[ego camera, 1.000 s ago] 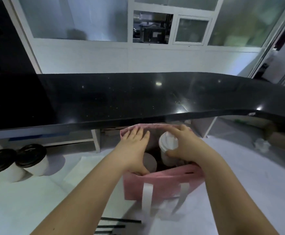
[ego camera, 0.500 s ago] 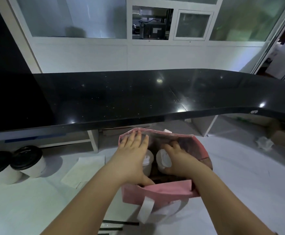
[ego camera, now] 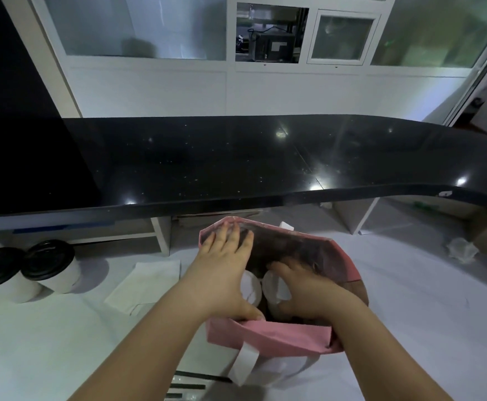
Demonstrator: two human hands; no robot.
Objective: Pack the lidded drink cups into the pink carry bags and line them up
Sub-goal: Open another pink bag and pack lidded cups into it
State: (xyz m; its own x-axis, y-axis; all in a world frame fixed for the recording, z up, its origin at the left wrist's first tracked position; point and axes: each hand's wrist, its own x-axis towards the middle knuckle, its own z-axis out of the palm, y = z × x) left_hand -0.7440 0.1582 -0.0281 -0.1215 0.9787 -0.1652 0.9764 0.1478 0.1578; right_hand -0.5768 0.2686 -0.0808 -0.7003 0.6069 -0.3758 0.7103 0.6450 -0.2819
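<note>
A pink carry bag [ego camera: 268, 335] with white handles stands open on the white worktop in front of me. Inside it stand two cups with white lids side by side, the left cup [ego camera: 251, 287] and the right cup [ego camera: 274, 289]. My left hand [ego camera: 222, 270] spreads over the bag's left rim, fingers on the far wall and thumb on the near wall, holding the mouth apart. My right hand [ego camera: 303, 287] reaches down into the bag and wraps over the right cup. Two more cups with black lids [ego camera: 48, 259] stand at the far left.
A raised black counter [ego camera: 236, 163] runs across just behind the bag. A flat white paper bag [ego camera: 146, 282] lies left of the pink one. Black straws [ego camera: 190, 386] lie near the front edge. Crumpled plastic [ego camera: 462, 250] sits at the right.
My right hand has carried the white-lidded cup down from above the bag's mouth to sit deep inside beside the other cup. The left hand has kept the bag's mouth apart.
</note>
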